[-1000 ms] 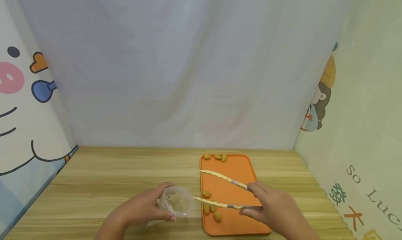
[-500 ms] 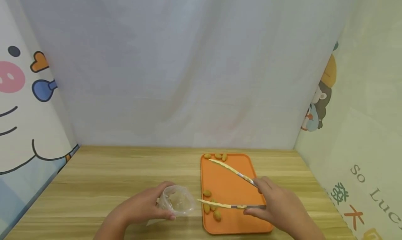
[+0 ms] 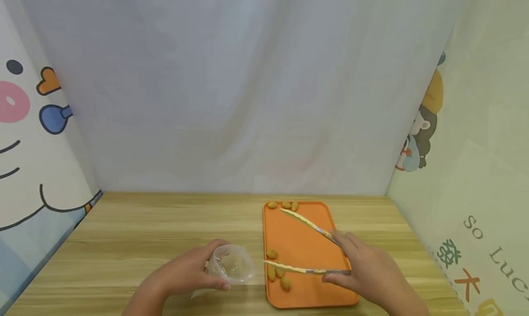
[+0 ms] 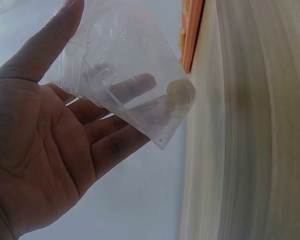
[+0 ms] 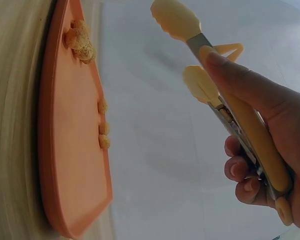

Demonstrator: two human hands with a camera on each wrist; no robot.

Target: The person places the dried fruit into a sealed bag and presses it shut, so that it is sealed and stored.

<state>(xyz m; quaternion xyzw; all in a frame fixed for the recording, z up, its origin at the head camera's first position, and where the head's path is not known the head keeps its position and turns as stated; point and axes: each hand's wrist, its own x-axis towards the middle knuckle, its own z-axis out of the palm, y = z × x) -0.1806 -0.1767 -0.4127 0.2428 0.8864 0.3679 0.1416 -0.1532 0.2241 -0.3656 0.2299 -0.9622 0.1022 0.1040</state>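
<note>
Left hand: the left hand holds the clear plastic bag between thumb and fingers, its mouth spread open.
Bag contents: one round brown piece sits in a bottom corner, seen through the film.
Right hand: well apart from the left, the right hand grips the yellow-tipped tongs, whose two arms stand wide apart with nothing between the tips.
Orange tray: the orange tray lies on the table, right of the bag and under the tongs.
Near-left cluster: four brown oval pieces on the tray, partly behind the lower tong arm.
Far-left corner: three more oval pieces along the tray's far edge.
Table: wood-grain tabletop.
Backdrop: white curtain behind; cartoon-printed hangings at both sides.
</note>
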